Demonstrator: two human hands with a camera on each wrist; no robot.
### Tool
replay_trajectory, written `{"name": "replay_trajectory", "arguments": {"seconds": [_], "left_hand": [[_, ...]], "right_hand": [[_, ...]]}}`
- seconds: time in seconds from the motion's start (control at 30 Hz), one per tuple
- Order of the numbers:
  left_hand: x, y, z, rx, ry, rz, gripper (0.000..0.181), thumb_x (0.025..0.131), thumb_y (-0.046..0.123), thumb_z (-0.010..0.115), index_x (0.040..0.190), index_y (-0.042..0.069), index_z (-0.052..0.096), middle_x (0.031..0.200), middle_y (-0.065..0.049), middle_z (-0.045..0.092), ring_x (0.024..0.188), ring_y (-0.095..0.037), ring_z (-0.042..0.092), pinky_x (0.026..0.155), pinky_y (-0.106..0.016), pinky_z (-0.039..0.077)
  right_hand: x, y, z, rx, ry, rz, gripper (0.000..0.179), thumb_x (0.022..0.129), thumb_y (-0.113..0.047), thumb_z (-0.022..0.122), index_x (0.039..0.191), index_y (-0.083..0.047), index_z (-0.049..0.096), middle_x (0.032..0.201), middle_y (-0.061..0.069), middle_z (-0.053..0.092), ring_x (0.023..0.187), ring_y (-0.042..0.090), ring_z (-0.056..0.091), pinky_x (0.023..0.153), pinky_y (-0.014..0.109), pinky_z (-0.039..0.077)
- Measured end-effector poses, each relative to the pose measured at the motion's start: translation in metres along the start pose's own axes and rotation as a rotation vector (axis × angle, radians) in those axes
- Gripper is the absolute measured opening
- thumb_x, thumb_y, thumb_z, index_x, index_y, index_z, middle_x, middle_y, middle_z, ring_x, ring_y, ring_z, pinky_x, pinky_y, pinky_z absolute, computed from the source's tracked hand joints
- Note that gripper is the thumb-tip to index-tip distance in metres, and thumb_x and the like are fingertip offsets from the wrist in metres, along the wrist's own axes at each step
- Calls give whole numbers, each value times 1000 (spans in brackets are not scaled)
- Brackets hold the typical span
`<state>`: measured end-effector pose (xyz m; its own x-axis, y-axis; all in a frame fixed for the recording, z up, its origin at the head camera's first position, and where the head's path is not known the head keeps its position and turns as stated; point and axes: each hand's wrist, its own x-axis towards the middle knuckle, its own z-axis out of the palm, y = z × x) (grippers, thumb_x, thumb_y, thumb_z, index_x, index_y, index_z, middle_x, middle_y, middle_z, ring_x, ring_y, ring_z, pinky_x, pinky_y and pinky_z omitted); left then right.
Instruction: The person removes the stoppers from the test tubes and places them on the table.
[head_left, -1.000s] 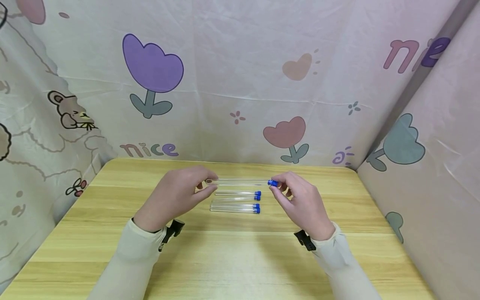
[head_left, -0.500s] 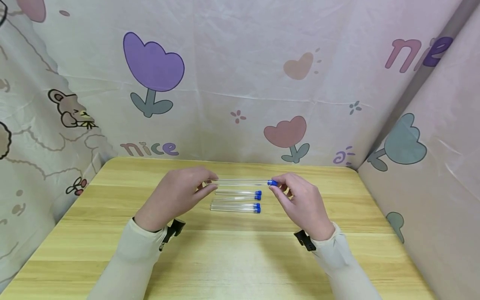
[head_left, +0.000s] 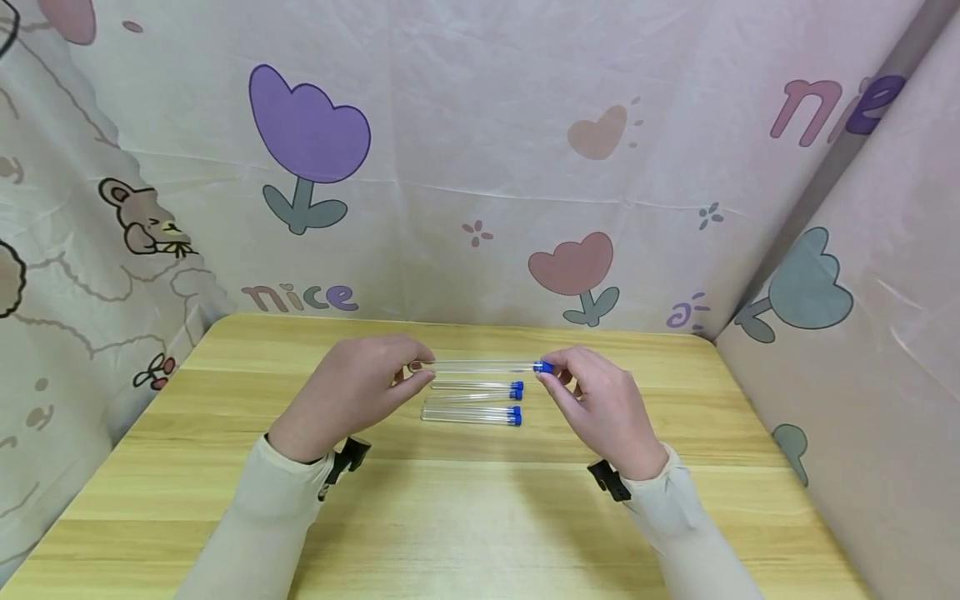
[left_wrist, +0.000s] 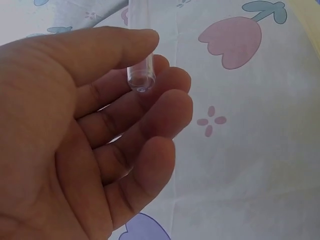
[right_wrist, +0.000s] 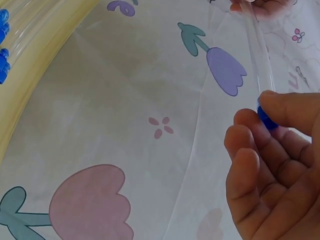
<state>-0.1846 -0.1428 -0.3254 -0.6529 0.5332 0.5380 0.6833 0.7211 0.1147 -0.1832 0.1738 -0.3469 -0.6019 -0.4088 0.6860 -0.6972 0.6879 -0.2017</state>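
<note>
Between both hands a clear test tube [head_left: 483, 367] with a blue cap [head_left: 543, 367] is held level above the table. My left hand [head_left: 360, 392] pinches its rounded closed end; in the left wrist view that end [left_wrist: 141, 80] shows between thumb and fingers. At the other end, the thumb and fingers of my right hand [head_left: 600, 404] grip the blue cap, seen in the right wrist view as a blue plug [right_wrist: 267, 117] partly covered by the thumb. Nearer to me, several more capped test tubes [head_left: 468, 414] lie side by side on the wood, caps to the right.
The light wooden table [head_left: 465, 525] reaches back to a printed cloth [head_left: 450, 167] hanging behind it. Further cloth panels hang along the left and right sides. Black straps sit on both wrists, over pale sleeves [head_left: 262, 517].
Both hands keep their hold on the test tube. The capped end has shifted very slightly left; the tubes on the table lie as before.
</note>
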Motion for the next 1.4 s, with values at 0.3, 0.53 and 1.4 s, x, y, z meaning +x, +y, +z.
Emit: {"name": "replay_trajectory", "arguments": {"seconds": [0.3,0.53,1.4], "left_hand": [[-1,0,0,-13,-5,-11,10,94,22,78,101,14,76,93,7,75,70,-4,64,65,-26,55],[-2,0,0,34,18,-40,13,93,20,79,104,13,75,94,5,75,74,-8,68,66,-30,57],[0,1,-2,40,-13,-45,12,95,20,77,106,15,76,97,5,76,69,-5,61,62,-27,53]], "right_hand": [[0,0,2,12,-35,-46,17,91,-11,81,105,-7,71,87,-3,67,72,6,61,57,25,54],[-2,-1,3,52,-77,-109,19,90,-7,80,106,-7,69,87,-5,63,72,3,55,60,22,52],[-1,-4,2,60,-79,-28,15,93,-9,77,106,-9,70,85,-6,63,74,2,60,62,23,56]]}}
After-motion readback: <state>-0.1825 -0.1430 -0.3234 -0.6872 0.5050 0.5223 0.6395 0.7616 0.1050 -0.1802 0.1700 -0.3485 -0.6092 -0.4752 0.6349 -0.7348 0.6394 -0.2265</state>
